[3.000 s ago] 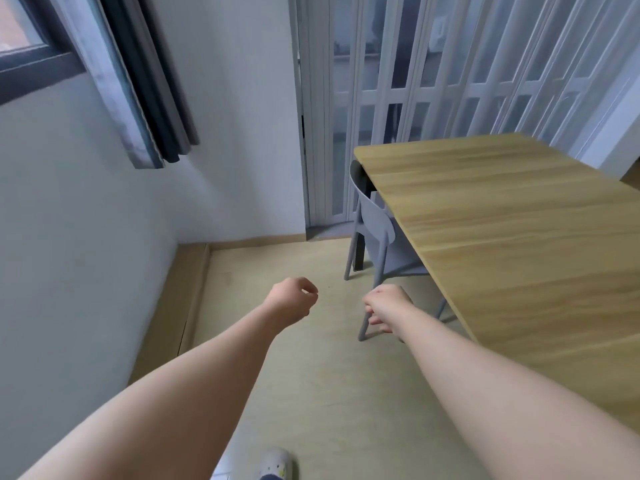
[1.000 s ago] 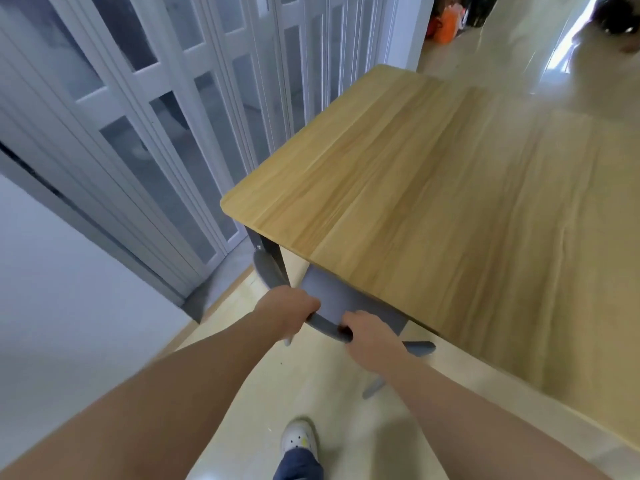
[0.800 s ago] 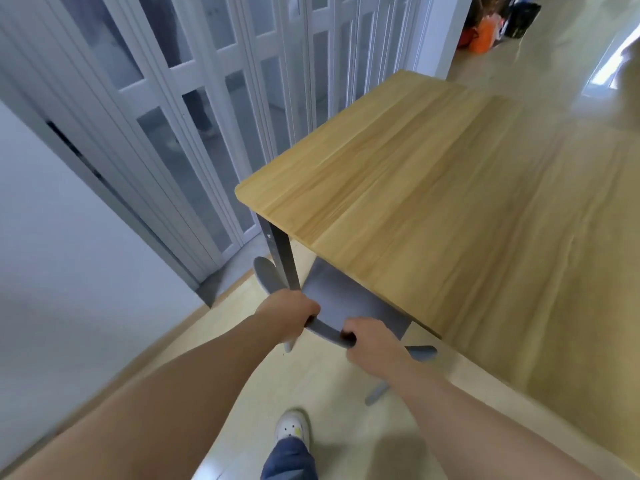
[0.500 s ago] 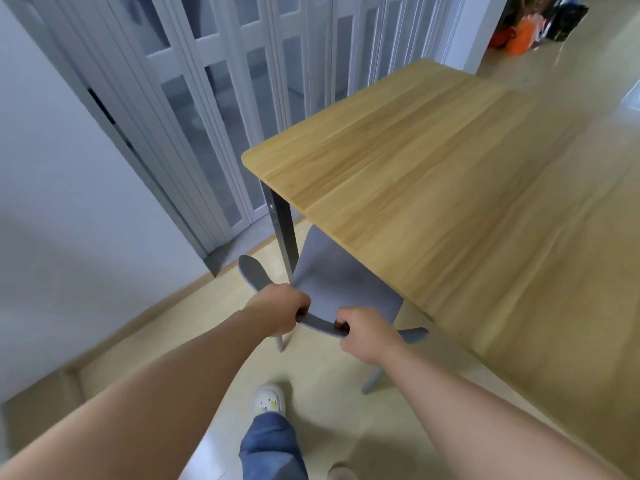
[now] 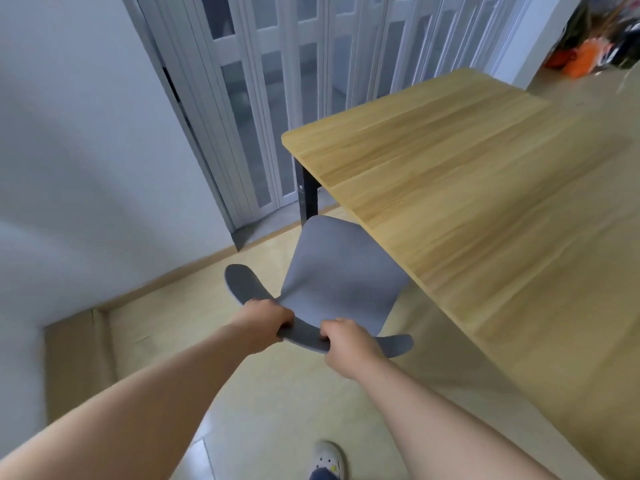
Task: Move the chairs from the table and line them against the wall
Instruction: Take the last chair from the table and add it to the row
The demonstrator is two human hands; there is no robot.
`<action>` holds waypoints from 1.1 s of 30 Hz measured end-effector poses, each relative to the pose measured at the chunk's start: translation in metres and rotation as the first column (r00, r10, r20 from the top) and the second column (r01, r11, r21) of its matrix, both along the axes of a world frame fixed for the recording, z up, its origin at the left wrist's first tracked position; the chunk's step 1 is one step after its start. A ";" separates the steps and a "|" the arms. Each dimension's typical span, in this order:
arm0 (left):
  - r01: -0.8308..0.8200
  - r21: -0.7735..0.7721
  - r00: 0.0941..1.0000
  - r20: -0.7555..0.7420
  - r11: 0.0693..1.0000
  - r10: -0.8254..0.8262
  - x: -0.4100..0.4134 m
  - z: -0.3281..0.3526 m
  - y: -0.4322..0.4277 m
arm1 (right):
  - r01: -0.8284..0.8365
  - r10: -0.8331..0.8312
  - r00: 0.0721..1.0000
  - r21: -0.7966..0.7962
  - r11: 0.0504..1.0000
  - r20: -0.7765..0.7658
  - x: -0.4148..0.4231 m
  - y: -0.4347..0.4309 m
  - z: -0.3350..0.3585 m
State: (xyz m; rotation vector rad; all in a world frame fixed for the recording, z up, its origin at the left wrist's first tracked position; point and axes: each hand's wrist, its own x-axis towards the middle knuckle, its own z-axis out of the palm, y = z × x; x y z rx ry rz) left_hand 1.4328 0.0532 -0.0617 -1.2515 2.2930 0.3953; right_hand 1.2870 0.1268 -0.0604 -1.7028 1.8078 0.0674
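Note:
A grey chair (image 5: 337, 278) stands at the near left corner of the wooden table (image 5: 485, 188), its seat mostly out from under the tabletop. Both of my hands grip the chair's curved dark-grey backrest. My left hand (image 5: 261, 318) is closed on the backrest's middle left, and my right hand (image 5: 348, 342) is closed on it a little further right. The chair's legs are hidden below the seat. A white wall (image 5: 86, 150) runs along the left side.
A white folding door (image 5: 311, 81) closes the far side behind the table's black leg (image 5: 308, 199). A wooden skirting (image 5: 72, 351) lines the wall's foot. Orange bags (image 5: 581, 60) lie at the far right. My shoe (image 5: 327, 460) is on the pale floor below.
My hands reached the chair's backrest and closed on it. The chair has come out from under the table towards me and to the left, showing more of its seat.

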 end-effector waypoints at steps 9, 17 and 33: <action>0.016 -0.100 1.000 0.021 0.995 -0.014 0.052 -0.006 0.128 | -0.125 0.132 0.957 0.044 0.991 -0.259 0.055 0.097 -0.005; 0.091 -0.021 0.994 0.058 0.996 -0.090 0.081 -0.010 0.236 | -0.230 0.254 0.909 0.110 0.967 -0.330 0.082 0.203 -0.004; -0.137 -0.075 0.990 0.020 0.988 0.138 -0.005 -0.011 0.449 | -0.434 0.425 0.837 0.056 0.899 -0.345 -0.012 0.376 -0.001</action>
